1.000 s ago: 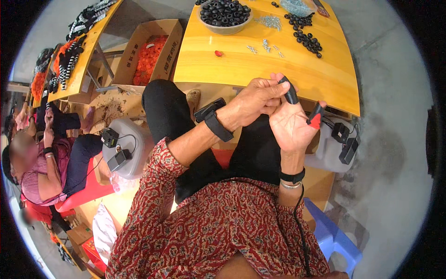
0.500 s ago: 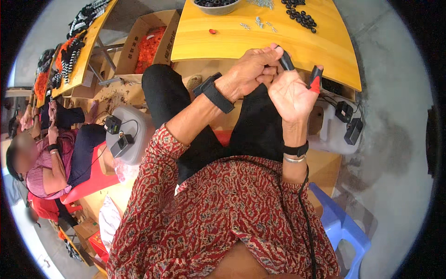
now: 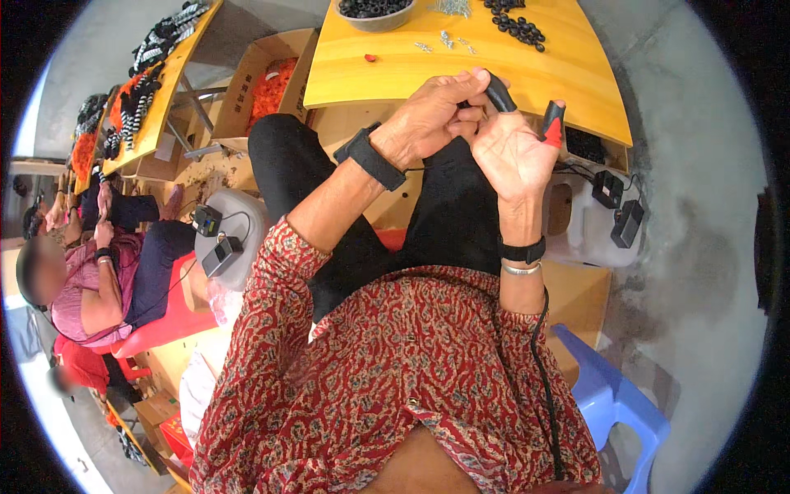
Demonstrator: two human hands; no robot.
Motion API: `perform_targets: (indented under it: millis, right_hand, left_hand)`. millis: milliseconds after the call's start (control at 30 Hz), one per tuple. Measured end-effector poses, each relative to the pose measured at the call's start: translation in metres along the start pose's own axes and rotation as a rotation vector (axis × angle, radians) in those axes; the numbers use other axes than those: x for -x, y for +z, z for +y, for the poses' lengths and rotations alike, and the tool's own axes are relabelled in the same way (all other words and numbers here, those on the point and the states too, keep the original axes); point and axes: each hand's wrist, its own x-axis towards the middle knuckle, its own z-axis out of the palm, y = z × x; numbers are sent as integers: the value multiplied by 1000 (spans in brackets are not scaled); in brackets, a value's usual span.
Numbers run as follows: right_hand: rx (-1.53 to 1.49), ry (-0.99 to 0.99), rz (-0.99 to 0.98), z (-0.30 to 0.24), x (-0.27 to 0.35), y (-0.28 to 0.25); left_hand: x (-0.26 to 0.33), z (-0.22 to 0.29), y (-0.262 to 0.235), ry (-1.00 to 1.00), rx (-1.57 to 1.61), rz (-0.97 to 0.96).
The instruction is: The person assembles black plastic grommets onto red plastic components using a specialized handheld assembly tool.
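Note:
My left hand (image 3: 440,111) is closed, its thumb and finger pinching near the tip of a black finger cover (image 3: 499,92). That cover sits on a finger of my right hand (image 3: 514,155), which is turned palm up with its thumb stretched out. A second cover, black with a red lower part (image 3: 552,125), is on the right thumb. The other right fingers are partly hidden behind my left hand, as is anything small between the hands. Both hands are above my lap at the near edge of the yellow table (image 3: 444,72).
On the table are a grey bowl (image 3: 377,21) of black pieces, small metal parts (image 3: 446,39), black rings (image 3: 520,33) and a red scrap (image 3: 370,58). A cardboard box (image 3: 239,95) holds orange material. A blue stool (image 3: 605,395) is at right; a co-worker (image 3: 99,288) sits at left.
The view has shifted a little, so the table appears farther up and left. My hands remain together, and the black-covered finger leans slightly more to the left.

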Motion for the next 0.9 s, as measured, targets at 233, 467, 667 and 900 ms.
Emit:
perform_targets:
  millis: [233,467,667,900]
  right_hand:
    - [-1,-90,226,0,-6,16]
    - [83,-137,145,-18,-26,9]
    - [208,-246,195,-25,-38,-12]
    - [763,-476,304,-30,-42,-25]
  left_hand:
    - [-10,-1,-7,-25,70,-84]
    - [-30,15,-45,-11,465,-144]
    - [-35,28,-58,-72,618,-97]
    - [-34,28,-76,21,624,-169]
